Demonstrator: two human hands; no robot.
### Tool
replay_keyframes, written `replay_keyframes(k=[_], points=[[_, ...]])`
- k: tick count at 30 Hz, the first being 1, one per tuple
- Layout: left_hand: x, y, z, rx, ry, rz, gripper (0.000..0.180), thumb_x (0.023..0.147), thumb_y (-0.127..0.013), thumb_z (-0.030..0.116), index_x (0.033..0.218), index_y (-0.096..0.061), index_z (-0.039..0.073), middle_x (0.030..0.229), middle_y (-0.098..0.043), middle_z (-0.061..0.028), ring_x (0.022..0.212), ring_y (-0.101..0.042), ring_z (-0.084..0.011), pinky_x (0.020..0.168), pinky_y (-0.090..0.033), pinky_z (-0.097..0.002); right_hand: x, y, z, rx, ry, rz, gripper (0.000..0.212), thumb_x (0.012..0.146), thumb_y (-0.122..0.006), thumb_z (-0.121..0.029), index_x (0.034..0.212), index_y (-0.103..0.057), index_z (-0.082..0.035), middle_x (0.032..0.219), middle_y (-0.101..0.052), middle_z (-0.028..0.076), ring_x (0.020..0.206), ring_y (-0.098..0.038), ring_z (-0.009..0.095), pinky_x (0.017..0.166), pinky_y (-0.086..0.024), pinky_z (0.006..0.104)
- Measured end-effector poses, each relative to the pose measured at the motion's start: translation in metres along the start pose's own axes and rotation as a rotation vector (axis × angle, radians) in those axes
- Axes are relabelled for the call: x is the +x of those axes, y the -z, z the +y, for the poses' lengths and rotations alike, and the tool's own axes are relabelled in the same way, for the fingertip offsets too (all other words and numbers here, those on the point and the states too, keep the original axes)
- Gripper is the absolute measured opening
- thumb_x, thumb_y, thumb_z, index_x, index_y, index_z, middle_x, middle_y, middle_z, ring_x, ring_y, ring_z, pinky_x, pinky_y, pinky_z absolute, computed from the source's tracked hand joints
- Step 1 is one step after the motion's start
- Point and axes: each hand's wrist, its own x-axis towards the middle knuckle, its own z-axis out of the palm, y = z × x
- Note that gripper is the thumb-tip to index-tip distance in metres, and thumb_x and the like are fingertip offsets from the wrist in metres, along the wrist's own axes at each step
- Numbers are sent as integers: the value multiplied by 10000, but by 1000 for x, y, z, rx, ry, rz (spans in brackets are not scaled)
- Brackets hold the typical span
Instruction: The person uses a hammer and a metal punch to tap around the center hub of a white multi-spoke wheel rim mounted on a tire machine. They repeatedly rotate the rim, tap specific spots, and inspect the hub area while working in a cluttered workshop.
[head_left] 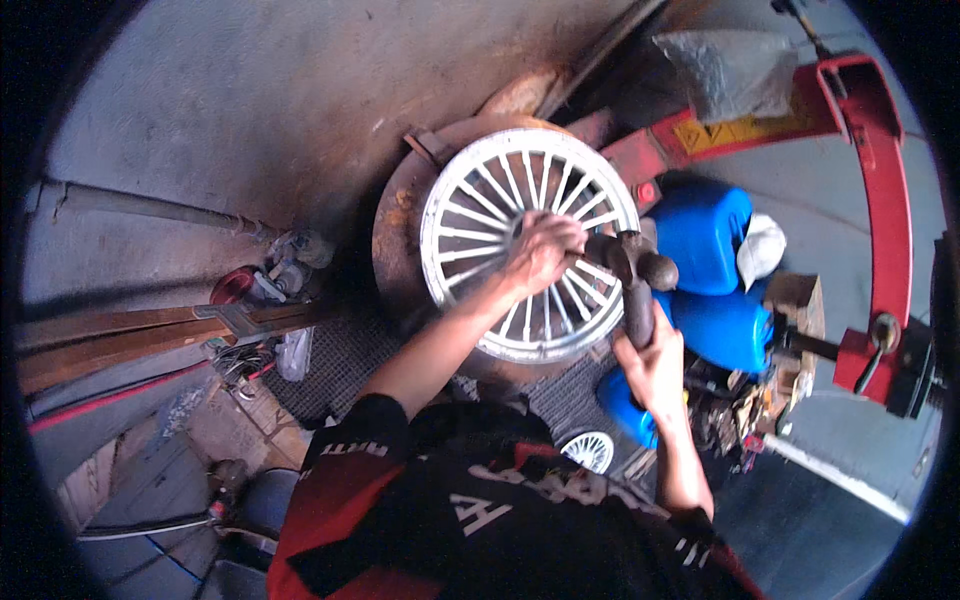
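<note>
Wheel rim (pixel 478 217) under two working hands

White and many-spoked, the wheel rim lies on a rusty round base (pixel 393 230), its spokes facing up toward the person. The person's left hand (pixel 545 250) is over the middle of the rim, fingers curled closed and slightly blurred, covering the hub; whether anything sits inside that fist cannot be told. The right hand (pixel 657 365) is wrapped around the handle of a dark hammer (pixel 638 312) beside the rim's right edge. The hammer's thick head reaches over that edge, one end close to the left hand, and whether the two touch is unclear. The hands themselves are apart, the left farther forward than the right.

Behind the rim, a red machine arm (pixel 885 215) runs to the right and bends down toward the person's side, with a clear plastic bag (pixel 725 75) by its upper stretch. Blue containers (pixel 705 238) are grouped just right of the rim, with a cardboard box (pixel 803 300) near them. A smaller white spoked wheel (pixel 588 452) shows lower down, close to the person's dark shirt (pixel 480 510). Farther left, a wooden beam (pixel 120 345) stretches along the grey wall (pixel 270 100).
</note>
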Motion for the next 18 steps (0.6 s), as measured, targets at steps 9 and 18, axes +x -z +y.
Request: replay_keyframes(k=[9, 18], points=[[14, -7, 1, 30, 3, -23, 120, 828, -649, 201, 912, -691, 126, 1035, -687, 4, 1086, -589, -158, 948, -355, -395, -21, 12, 6, 74, 24, 46, 323, 782, -675, -130, 1047, -576, 25, 932, -650, 200, 822, -642, 281, 792, -501, 362], [10, 1, -1, 43, -16, -11, 100, 854, -626, 146, 937, -682, 140, 992, -689, 16, 1088, -600, -177, 930, -357, -387, -21, 34, -34, 378, 236, 261, 191, 823, -669, -71, 987, -577, -35, 733, -597, 81, 614, -552, 120, 566, -473, 283]])
